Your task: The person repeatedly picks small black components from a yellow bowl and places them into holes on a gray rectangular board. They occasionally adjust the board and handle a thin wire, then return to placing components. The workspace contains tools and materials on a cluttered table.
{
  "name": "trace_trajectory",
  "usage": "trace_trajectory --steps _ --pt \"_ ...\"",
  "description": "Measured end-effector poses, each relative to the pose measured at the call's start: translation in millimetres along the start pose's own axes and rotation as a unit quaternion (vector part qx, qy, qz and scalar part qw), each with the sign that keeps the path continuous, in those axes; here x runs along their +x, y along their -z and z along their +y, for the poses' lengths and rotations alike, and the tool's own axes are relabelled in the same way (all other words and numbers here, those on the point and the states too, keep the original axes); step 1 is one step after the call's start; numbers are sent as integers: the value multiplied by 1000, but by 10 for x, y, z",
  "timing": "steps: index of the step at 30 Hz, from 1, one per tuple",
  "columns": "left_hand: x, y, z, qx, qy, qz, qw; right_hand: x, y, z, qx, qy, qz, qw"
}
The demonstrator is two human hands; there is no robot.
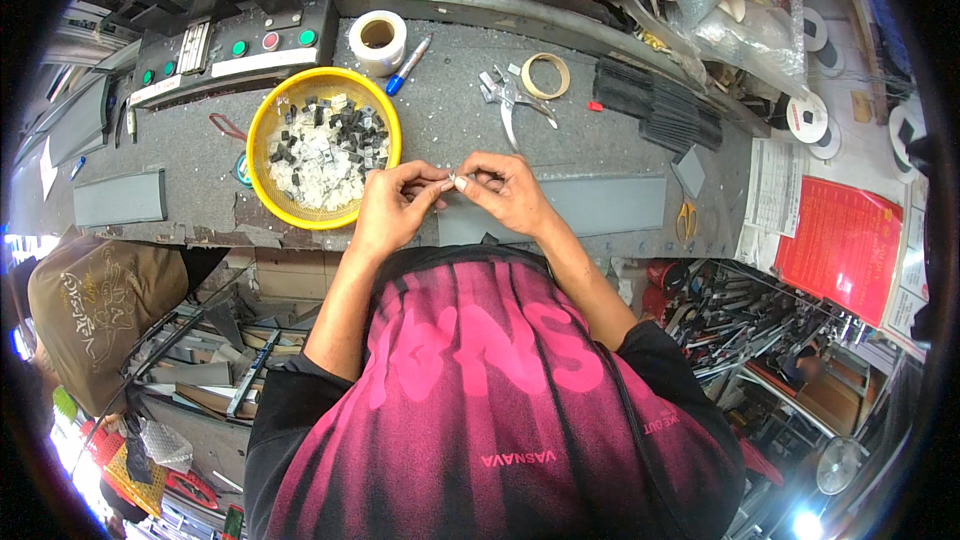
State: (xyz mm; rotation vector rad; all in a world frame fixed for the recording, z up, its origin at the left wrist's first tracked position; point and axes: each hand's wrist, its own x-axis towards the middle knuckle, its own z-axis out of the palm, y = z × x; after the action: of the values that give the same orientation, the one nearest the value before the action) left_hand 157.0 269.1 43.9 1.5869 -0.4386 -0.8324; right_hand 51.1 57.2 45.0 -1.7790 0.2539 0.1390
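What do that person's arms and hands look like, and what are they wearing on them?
The left hand and right hand are bare, with no gloves. No watch shows on either wrist. Plain black, loose short sleeves cover the upper arms, and the forearms are uncovered.

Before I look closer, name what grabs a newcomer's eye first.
Probably the yellow basket of black and whitish pieces, left of centre on the bench. Then the pink-and-black shirt, lower middle. Above it, the left hand and right hand pinch a tiny pale piece.
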Motion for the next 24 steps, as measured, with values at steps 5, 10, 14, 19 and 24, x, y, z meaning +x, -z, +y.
trace_trajectory --steps 5,10,14,19,24 --pt "8 41 2 9 2 2 1000 -28 11 -42 3 5 -3 1000" --pt "9 71 75 77 -51 5 996 -8 -27 -5 8 30 16 999" --pt "8 20 145 179 -125 48 975 32 -54 -46 -30 69 50 996" --pt "61 -41 184 298 -162 42 940 47 -83 -146 -127 170 138 967" --pt "119 -26 204 320 -160 19 934 52 -32 -90 -100 112 95 984"
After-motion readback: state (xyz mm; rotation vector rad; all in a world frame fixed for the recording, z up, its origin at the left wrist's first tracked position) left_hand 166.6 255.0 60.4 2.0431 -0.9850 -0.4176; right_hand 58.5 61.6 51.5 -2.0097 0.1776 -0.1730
